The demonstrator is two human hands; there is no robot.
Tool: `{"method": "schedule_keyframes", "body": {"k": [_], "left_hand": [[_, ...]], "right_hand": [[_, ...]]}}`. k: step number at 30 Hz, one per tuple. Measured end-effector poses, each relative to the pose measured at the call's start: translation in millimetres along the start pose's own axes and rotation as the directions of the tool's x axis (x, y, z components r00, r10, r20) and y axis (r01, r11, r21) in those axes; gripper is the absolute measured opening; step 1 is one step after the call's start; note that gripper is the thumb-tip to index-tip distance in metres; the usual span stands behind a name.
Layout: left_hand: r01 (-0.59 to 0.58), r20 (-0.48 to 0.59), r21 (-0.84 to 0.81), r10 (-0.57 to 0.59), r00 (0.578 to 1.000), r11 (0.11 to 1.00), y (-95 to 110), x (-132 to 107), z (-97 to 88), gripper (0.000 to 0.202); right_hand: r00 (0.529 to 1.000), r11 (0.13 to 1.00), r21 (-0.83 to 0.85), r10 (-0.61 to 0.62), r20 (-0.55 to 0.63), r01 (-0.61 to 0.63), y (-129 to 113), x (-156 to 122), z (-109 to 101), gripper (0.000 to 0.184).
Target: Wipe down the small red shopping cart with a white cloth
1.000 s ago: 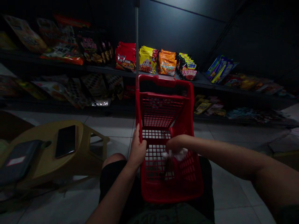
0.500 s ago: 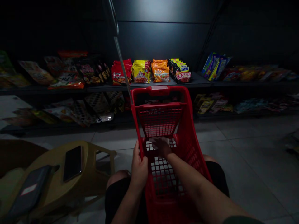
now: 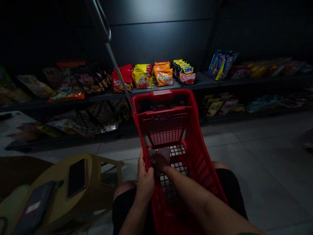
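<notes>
A red plastic shopping basket [image 3: 202, 147] with grid walls stands between my knees, its open top facing me. My left hand [image 3: 144, 178] grips its left rim, thumb on the near side and fingers over the outside. Deep inside, my right hand [image 3: 159, 163] presses a pale cloth [image 3: 164, 152] against the basket floor near the left wall. Shadow partly hides the right fingers. A metal pull handle [image 3: 114, 62] rises from the basket's far left corner.
Ahead, a dark shelf [image 3: 202, 81] carries red, yellow, orange and black snack packets [image 3: 163, 74], with more bags below. To my left, a yellowish stool [image 3: 97, 173] holds a phone [image 3: 76, 178] and a dark flat case [image 3: 34, 207]. Pale floor tiles [image 3: 266, 156] lie to the right.
My right hand has moved left with the cloth, from the middle of the basket floor toward the left wall. My left hand keeps its hold on the rim. The view has shifted slightly.
</notes>
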State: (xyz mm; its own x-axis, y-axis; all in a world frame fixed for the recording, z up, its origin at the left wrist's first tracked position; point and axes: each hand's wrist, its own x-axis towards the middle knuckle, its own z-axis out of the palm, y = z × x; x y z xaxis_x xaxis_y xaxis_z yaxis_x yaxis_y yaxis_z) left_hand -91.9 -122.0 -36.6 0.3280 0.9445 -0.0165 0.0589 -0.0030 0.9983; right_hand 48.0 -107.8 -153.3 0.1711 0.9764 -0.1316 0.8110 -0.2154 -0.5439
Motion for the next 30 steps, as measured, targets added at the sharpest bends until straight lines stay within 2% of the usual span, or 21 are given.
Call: {"method": "schedule_keyframes", "body": {"k": [3, 5, 8, 11, 13, 15, 17, 18, 19, 20, 21, 22, 24, 25, 26, 27, 28, 30], "left_hand": [[0.018, 0.012, -0.014, -0.018, 1.0, 1.0, 2.9, -1.0, 0.3, 0.081], [0.039, 0.02, -0.008, -0.038, 0.999, 0.999, 5.0, -0.9, 0.3, 0.08], [0.053, 0.014, 0.018, -0.053, 0.998, 0.998, 7.5, -0.5, 1.0, 0.08], [0.056, 0.017, 0.04, -0.056, 0.998, 0.998, 8.5, -1.1, 2.0, 0.081], [0.054, 0.021, 0.042, -0.055, 0.998, 0.998, 8.4, -2.2, 2.4, 0.081], [0.05, 0.024, 0.03, -0.051, 0.998, 0.998, 8.3, -3.1, 2.5, 0.081], [0.055, 0.018, 0.017, -0.055, 0.998, 0.998, 8.8, -3.5, 2.3, 0.082], [0.066, 0.011, 0.013, -0.066, 0.998, 0.998, 9.4, -3.4, 2.2, 0.082], [0.083, 0.004, 0.01, -0.083, 0.997, 0.997, 10.2, -3.2, 2.1, 0.083], [0.099, 0.002, 0.004, -0.099, 0.995, 0.995, 11.1, -3.0, 2.0, 0.083], [0.115, 0.007, -0.002, -0.115, 0.993, 0.993, 12.0, -2.7, 2.0, 0.083], [0.125, 0.014, -0.007, -0.125, 0.992, 0.992, 12.7, -2.4, 2.0, 0.083], [0.121, 0.023, -0.007, -0.121, 0.992, 0.993, 12.8, -1.7, 2.1, 0.082], [0.113, 0.02, 0.0, -0.113, 0.993, 0.994, 12.1, -1.3, 2.1, 0.081], [0.103, 0.018, 0.01, -0.103, 0.994, 0.995, 10.9, -0.8, 2.0, 0.081], [0.092, 0.015, 0.021, -0.092, 0.996, 0.996, 9.2, -0.1, 1.8, 0.081], [0.078, 0.012, 0.031, -0.078, 0.997, 0.996, 7.4, 0.6, 1.6, 0.08], [0.049, 0.016, 0.044, -0.05, 0.999, 0.998, 3.7, 2.0, 0.9, 0.079]], "right_hand": [[0.989, 0.995, 0.036, 0.097, -0.113, -0.093, 22.3, -12.9, -4.3, 0.032], [0.953, 0.977, 0.064, 0.211, -0.217, -0.202, 43.6, -15.6, -14.3, 0.035], [0.856, 0.934, 0.136, 0.357, -0.373, -0.33, 55.4, 2.4, -36.2, 0.042], [0.748, 0.921, 0.212, 0.39, -0.537, -0.328, 33.6, 37.6, -64.6, 0.049], [0.685, 0.964, 0.193, 0.265, -0.678, -0.182, 10.5, 58.4, -83.2, 0.051], [0.673, 0.998, 0.001, -0.039, -0.738, 0.059, -7.3, 71.1, -98.0, 0.051], [0.696, 0.936, -0.245, -0.352, -0.626, 0.253, -11.1, 74.9, -107.9, 0.046], [0.715, 0.903, -0.316, -0.425, -0.555, 0.292, -6.7, 74.2, -111.4, 0.041], [0.735, 0.901, -0.336, -0.422, -0.531, 0.274, 1.5, 72.0, -114.5, 0.035], [0.749, 0.929, -0.308, -0.352, -0.562, 0.205, 12.4, 69.0, -117.3, 0.03], [0.741, 0.966, -0.235, -0.236, -0.629, 0.109, 24.7, 65.4, -120.1, 0.026], [0.7, 0.992, -0.123, -0.095, -0.708, 0.01, 36.9, 61.7, -122.8, 0.025], [0.547, 0.984, 0.12, 0.171, -0.819, -0.128, 54.1, 56.6, -126.5, 0.028], [0.479, 0.965, 0.213, 0.262, -0.838, -0.155, 56.7, 56.1, -126.8, 0.032], [0.441, 0.947, 0.279, 0.321, -0.838, -0.16, 54.4, 57.6, -125.5, 0.035], [0.431, 0.935, 0.319, 0.354, -0.83, -0.155, 47.2, 61.2, -122.4, 0.038], [0.452, 0.933, 0.332, 0.359, -0.817, -0.14, 35.8, 66.7, -117.4, 0.039], [0.558, 0.948, 0.31, 0.293, -0.777, -0.066, 5.2, 81.3, -103.3, 0.035]]}}
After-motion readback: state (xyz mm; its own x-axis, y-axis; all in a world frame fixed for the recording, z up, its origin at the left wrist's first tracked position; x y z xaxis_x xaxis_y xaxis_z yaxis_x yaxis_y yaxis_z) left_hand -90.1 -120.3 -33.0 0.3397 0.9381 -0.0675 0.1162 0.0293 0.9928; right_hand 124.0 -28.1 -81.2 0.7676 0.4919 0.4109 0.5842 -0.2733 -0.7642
